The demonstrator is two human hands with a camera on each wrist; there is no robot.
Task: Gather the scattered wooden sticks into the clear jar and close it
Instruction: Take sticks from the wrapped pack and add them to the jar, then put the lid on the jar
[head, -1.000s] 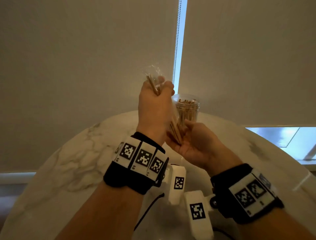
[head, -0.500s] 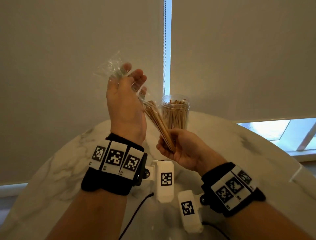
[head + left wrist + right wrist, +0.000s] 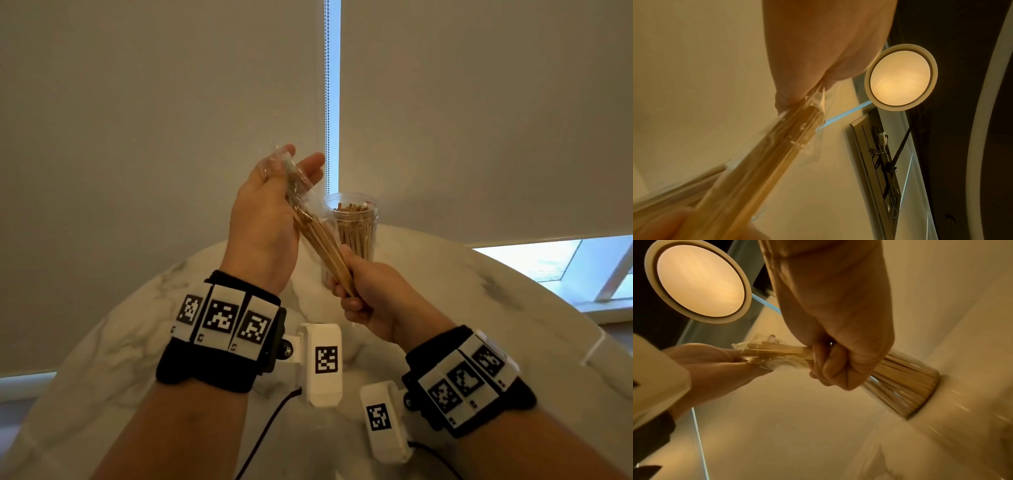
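A bundle of wooden sticks [image 3: 322, 246] slants between my two hands above the table. My right hand [image 3: 356, 298] grips its lower end in a fist, just in front of the jar. My left hand [image 3: 301, 171] pinches the clear plastic wrapper [image 3: 274, 164] that still covers the bundle's upper end. The clear jar [image 3: 352, 229] stands open on the table behind the hands, holding several upright sticks. The right wrist view shows the fist [image 3: 834, 366] around the sticks [image 3: 781, 348] with the jar [image 3: 906, 386] beside it. The left wrist view shows the wrapped sticks [image 3: 760, 162], blurred.
The round marble table [image 3: 479, 308] stands against closed roller blinds with a bead chain [image 3: 327, 102] in the gap between them. A strip of window [image 3: 565, 260] shows at the right. No lid is in view. A round ceiling lamp [image 3: 900, 76] shows overhead.
My left hand has drawn the wrapper up along the bundle, baring more of the sticks. The right hand keeps its grip on the lower ends and has dropped slightly.
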